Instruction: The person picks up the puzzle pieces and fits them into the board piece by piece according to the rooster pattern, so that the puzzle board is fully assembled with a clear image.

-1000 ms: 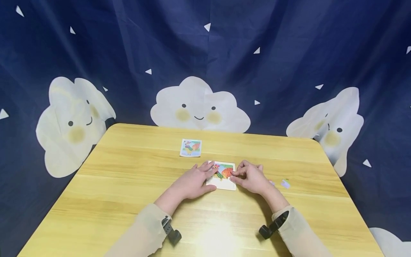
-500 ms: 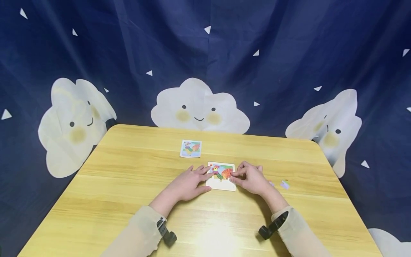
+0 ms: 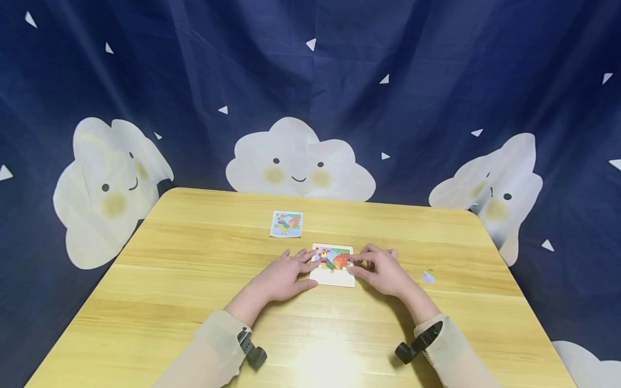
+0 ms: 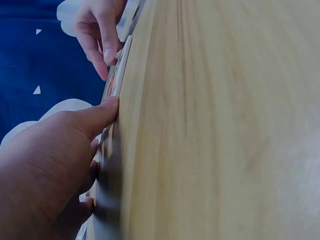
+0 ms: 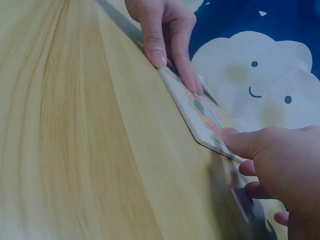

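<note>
From where I stand, a person's two bare hands meet at a flat, white-bordered rectangular puzzle board [image 3: 335, 278] lying on the pale yellow wood-grain table [image 3: 291, 328]. Its upper part shows a colourful rooster with a red comb, a green body and an orange tail; the strip nearest the person is plain white.

The left hand [image 3: 281, 277] rests at the board's left side, fingers spread and loose, the thumb touching the near left corner and a fingertip on the picture. The right hand [image 3: 383, 271] is at the opposite side, also unclenched: thumb and forefinger reach out, apart from each other, with their tips on the right edge by the tail, while the other fingers bend beneath.

Under those bent fingers, the right wrist view shows a small flat dark piece [image 5: 243, 204] on the table, too shadowed to make out. Farther right lies a small lavender-and-green puzzle piece [image 3: 428, 276], well apart from the board. Beyond the board, a little to the left, is a square white-edged paper card [image 3: 286, 224] with a similar rooster. A navy fabric curtain [image 3: 271, 59] with smiling white clouds hangs behind the table.
</note>
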Motion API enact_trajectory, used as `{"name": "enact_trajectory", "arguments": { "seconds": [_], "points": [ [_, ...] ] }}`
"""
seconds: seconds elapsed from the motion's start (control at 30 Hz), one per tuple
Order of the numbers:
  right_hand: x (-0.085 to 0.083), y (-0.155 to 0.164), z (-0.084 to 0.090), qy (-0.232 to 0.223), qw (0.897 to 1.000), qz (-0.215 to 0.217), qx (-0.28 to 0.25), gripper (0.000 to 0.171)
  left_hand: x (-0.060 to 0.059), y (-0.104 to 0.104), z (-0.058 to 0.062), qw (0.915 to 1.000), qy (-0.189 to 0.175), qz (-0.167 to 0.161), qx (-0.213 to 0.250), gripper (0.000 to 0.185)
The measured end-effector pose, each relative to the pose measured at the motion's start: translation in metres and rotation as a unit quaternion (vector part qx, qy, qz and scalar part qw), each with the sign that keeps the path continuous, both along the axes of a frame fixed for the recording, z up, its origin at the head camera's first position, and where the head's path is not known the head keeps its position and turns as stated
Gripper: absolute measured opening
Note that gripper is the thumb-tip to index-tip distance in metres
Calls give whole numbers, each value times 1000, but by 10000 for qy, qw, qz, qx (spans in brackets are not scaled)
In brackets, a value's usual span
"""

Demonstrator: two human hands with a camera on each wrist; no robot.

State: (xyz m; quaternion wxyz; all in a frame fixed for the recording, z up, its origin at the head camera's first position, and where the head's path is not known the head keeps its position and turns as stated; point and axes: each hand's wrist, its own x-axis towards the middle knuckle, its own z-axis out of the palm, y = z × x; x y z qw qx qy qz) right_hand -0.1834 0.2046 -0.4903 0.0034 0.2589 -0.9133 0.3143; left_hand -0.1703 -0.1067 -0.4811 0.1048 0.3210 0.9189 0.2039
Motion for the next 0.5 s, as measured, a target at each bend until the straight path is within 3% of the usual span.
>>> {"name": "enact_trajectory", "arguments": {
  "seconds": [0.3, 0.5],
  "points": [
    [7, 20, 5, 180, 9989, 69, -427, 30, -2, 0, -4, 10000, 41, 15, 48, 61],
    [11, 34, 9, 312, 9986, 7, -423, 33, -3, 0, -6, 10000, 47, -22, 18, 61]
  ]
}}
